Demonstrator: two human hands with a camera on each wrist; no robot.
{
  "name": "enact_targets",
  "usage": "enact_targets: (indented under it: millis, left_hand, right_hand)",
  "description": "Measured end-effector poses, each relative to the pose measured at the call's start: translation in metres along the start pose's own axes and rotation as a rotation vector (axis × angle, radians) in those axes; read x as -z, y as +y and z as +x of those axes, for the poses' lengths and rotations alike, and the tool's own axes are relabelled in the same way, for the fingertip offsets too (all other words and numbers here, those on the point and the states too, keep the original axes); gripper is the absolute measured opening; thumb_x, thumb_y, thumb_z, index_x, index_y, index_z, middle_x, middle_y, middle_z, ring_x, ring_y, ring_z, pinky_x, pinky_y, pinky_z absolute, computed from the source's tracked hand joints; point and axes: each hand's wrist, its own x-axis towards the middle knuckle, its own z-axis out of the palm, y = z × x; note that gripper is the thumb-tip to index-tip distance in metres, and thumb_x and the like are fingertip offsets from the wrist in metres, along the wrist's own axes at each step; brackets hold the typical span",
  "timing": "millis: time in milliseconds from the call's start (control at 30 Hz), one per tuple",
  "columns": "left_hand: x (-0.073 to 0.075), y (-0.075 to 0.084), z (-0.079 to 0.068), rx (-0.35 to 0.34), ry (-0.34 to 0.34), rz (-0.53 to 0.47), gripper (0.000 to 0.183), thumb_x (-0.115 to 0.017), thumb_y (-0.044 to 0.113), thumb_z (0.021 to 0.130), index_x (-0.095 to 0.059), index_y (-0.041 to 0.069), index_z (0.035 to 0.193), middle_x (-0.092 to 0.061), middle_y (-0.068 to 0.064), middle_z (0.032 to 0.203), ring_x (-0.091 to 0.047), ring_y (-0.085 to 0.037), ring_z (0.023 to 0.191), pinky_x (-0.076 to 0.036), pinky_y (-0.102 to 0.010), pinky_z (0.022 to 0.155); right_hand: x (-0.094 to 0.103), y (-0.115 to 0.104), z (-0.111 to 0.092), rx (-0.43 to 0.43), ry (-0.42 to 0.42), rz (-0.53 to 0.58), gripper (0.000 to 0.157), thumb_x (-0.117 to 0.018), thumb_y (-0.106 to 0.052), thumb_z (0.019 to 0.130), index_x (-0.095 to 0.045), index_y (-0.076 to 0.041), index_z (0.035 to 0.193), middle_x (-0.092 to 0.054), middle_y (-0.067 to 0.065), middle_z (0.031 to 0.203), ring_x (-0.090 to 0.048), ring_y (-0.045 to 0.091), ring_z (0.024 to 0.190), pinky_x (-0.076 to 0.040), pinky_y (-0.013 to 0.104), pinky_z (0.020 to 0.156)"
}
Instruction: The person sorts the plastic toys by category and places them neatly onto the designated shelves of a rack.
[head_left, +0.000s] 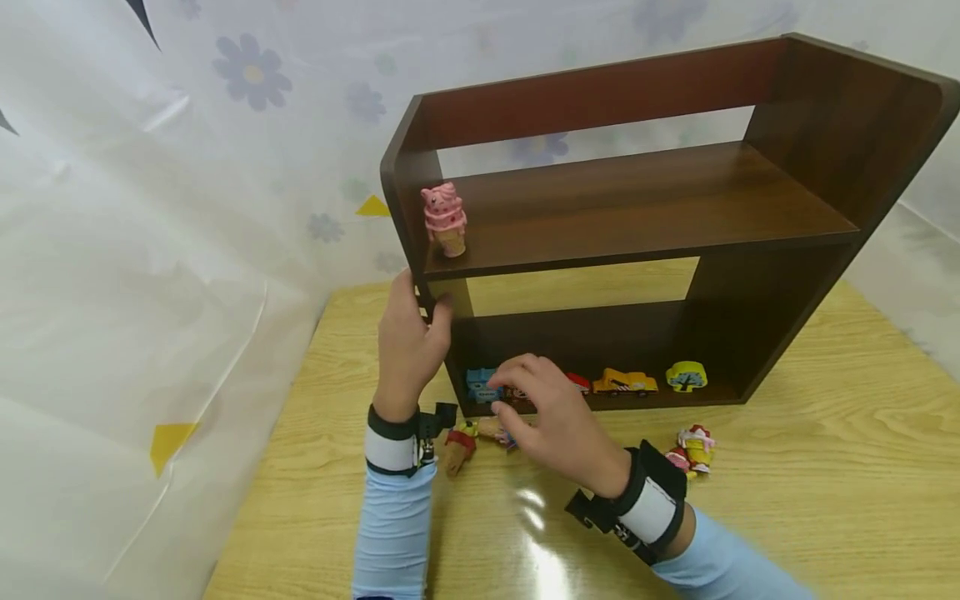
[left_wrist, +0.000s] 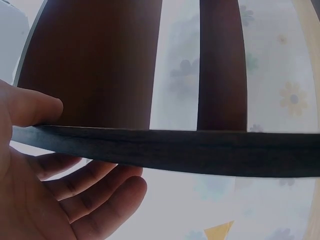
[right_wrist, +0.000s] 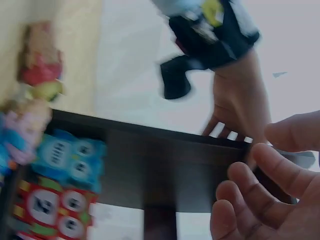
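Shelf unit (head_left: 637, 196), dark brown, stands on the far part of the bench (head_left: 810, 467), long axis running left to right, open front facing near. Its left side panel sits between the thumb and fingers of the left hand (head_left: 408, 346), thumb on the inner face, fingers along the outer one. Near the left part of the lower shelf, the right hand (head_left: 551, 417) holds nothing, fingers loosely bent and thumb apart.

Along the lower shelf, from left to right, lie a blue block (head_left: 482, 385), a red block (right_wrist: 45, 207), a red car (head_left: 578, 382) partly hidden, a yellow truck (head_left: 626, 382) and a yellow tree piece (head_left: 686, 377). Above, at the upper board's left end, a pink ice-cream figure (head_left: 445, 218) stands upright, cone downward.

On the bench before the unit, a red-banded cone figure (head_left: 460, 446) points its cone near; more small figures (head_left: 697, 446) lie to the right.
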Motion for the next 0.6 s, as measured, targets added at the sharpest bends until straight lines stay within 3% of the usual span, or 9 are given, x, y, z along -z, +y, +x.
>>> enact_targets:
  millis: [200, 433, 600]
  left_hand:
    - [0.0, 0.0, 0.0, 0.014, 0.002, 0.008, 0.044, -0.057, 0.02, 0.09, -0.048, 0.001, 0.128, -0.059, -0.016, 0.109, -0.057, -0.024, 0.078, -0.053, -0.04, 0.062]
    - [-0.002, -0.001, 0.0, -0.009, 0.019, 0.024, 0.041, -0.056, 0.021, 0.091, -0.05, 0.0, 0.126, -0.06, -0.017, 0.107, -0.057, -0.024, 0.075, -0.052, -0.039, 0.059]
    - [-0.005, -0.001, 0.0, -0.021, 0.015, 0.015, 0.04, -0.056, 0.021, 0.091, -0.05, 0.001, 0.125, -0.06, -0.016, 0.106, -0.057, -0.023, 0.074, -0.052, -0.039, 0.059]
  right_hand:
    - [-0.03, 0.01, -0.015, -0.154, -0.17, 0.015, 0.022, -0.066, -0.017, 0.087, -0.064, -0.013, 0.109, -0.062, 0.001, 0.105, -0.057, 0.014, 0.078, -0.049, 0.029, 0.066]
    - [-0.07, 0.018, -0.023, -0.143, -0.332, -0.108, 0.036, -0.068, -0.023, 0.085, -0.061, -0.008, 0.117, -0.058, 0.005, 0.11, -0.057, 0.015, 0.085, -0.05, 0.028, 0.069]
    - [-0.087, 0.019, -0.022, -0.152, -0.37, -0.202, 0.039, -0.064, -0.028, 0.087, -0.06, -0.004, 0.117, -0.056, 0.013, 0.114, -0.059, 0.02, 0.083, -0.052, 0.034, 0.07]
